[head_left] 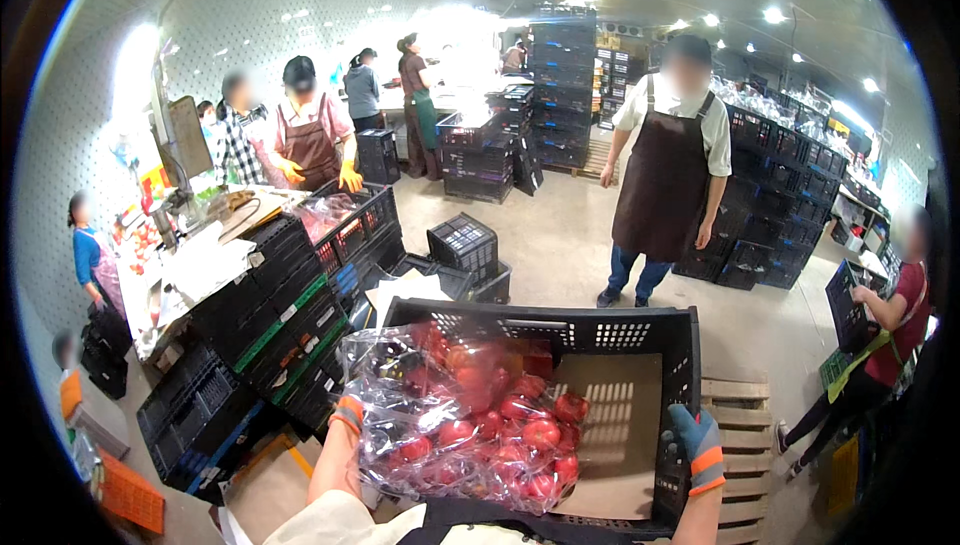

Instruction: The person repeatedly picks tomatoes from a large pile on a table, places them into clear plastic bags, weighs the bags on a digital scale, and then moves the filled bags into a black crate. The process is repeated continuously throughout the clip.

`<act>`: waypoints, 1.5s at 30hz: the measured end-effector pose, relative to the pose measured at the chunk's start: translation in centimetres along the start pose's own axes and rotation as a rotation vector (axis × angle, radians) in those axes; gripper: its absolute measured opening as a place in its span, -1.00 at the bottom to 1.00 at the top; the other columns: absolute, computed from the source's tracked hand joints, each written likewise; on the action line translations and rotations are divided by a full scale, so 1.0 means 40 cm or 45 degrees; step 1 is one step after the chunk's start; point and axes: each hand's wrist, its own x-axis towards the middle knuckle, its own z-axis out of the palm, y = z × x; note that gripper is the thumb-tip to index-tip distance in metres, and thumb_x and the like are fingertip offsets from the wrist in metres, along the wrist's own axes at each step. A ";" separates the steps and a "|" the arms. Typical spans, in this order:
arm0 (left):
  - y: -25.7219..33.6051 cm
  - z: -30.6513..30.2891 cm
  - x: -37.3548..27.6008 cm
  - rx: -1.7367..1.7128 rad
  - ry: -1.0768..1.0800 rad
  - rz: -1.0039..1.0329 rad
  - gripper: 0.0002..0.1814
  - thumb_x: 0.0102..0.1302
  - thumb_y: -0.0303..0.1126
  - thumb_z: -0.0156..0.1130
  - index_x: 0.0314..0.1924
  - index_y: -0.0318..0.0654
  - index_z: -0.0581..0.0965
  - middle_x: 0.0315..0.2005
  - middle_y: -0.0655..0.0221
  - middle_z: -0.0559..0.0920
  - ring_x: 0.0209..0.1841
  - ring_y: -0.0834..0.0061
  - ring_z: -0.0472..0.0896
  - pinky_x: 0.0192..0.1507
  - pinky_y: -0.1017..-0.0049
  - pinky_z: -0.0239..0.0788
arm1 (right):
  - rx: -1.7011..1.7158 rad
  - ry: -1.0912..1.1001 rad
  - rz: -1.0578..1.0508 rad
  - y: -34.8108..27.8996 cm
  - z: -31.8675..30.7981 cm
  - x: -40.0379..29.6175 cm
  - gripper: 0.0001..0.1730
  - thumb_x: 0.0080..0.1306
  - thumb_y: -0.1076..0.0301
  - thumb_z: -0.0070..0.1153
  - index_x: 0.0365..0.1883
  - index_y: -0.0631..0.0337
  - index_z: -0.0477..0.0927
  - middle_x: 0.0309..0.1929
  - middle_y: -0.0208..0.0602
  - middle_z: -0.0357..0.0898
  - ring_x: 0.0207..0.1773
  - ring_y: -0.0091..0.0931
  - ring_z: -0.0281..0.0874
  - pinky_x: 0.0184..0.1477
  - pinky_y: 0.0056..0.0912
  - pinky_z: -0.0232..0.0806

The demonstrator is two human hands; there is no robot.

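Right in front of me is a black plastic crate (544, 312) lined with brown cardboard (619, 425). Red tomatoes or similar round red produce (541, 434), many inside clear plastic bags (420, 402), fill its left and middle part; the cardboard shows at the right. My right hand (694, 444), in a blue-grey and orange glove, grips the crate's right wall. At the left wall is my left hand (349, 414), gloved too; plastic film covers its fingers, so its hold on the crate is hidden.
Stacked black crates (262, 305) and a table with papers (202, 267) stand at left. A wooden pallet (739, 440) lies right of my crate. A person in a brown apron (664, 177) stands ahead; another person (900, 312) holds a crate at right. Beyond are tall crate stacks (559, 87).
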 end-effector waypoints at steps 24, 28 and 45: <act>-0.027 0.072 -0.007 -0.019 0.128 -0.089 -0.66 0.36 -0.14 -0.08 -0.02 -0.14 0.48 -0.16 0.34 0.48 -0.17 0.40 0.40 -0.03 0.35 0.21 | -0.137 -0.091 -0.049 -0.111 0.010 0.181 -0.72 0.21 0.12 0.19 -0.29 0.12 0.51 -0.61 -0.39 0.49 -0.67 -0.59 0.41 -0.66 -0.56 0.25; -0.044 0.053 -0.016 -0.015 0.140 -0.097 -0.66 0.36 -0.14 -0.08 -0.01 -0.14 0.48 -0.15 0.34 0.48 -0.16 0.40 0.40 -0.02 0.35 0.20 | -0.111 -0.145 -0.034 -0.102 0.004 0.195 -0.74 0.23 0.13 0.16 -0.33 0.14 0.50 -0.64 -0.41 0.48 -0.68 -0.60 0.39 -0.67 -0.54 0.23; -0.050 0.011 -0.032 0.024 0.178 -0.058 -0.64 0.36 -0.13 -0.10 0.01 -0.14 0.47 -0.11 0.33 0.47 -0.12 0.38 0.40 0.02 0.34 0.19 | -0.064 -0.159 -0.156 -0.107 0.005 0.165 -0.68 0.22 0.12 0.17 -0.30 0.21 0.49 -0.57 -0.40 0.48 -0.62 -0.55 0.49 -0.64 -0.50 0.28</act>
